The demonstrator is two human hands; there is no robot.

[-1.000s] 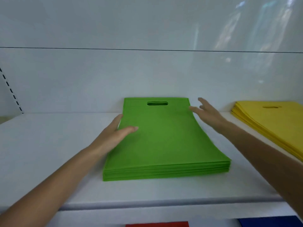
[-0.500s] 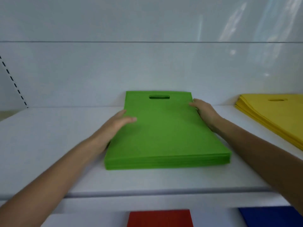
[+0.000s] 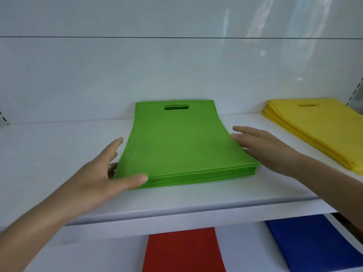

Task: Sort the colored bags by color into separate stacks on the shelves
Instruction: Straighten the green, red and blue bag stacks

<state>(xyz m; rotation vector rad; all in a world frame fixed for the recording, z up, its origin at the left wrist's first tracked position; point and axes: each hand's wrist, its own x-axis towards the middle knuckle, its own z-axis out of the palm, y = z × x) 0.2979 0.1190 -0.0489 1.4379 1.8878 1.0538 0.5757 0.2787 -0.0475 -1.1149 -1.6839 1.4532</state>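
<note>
Fingers (image 3: 115, 146) straight; left hand (image 3: 102, 177), right hand (image 3: 263, 148) slid nearer front (flanking green stack (image 3: 176, 146)).

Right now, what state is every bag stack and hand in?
Green fabric bag stack: squared, flat on upper shelf.
Yellow fabric bag stack: flat, same shelf, untouched.
Red bags: flat on lower shelf.
Blue bags: flat beside red.
Left hand: open, against green stack's left edge.
Right hand: open, at its right edge.

A glossy white back panel (image 3: 176, 75), crossed by a thin dark seam (image 3: 176, 37), meets a slotted upright (image 3: 356, 91).
</note>
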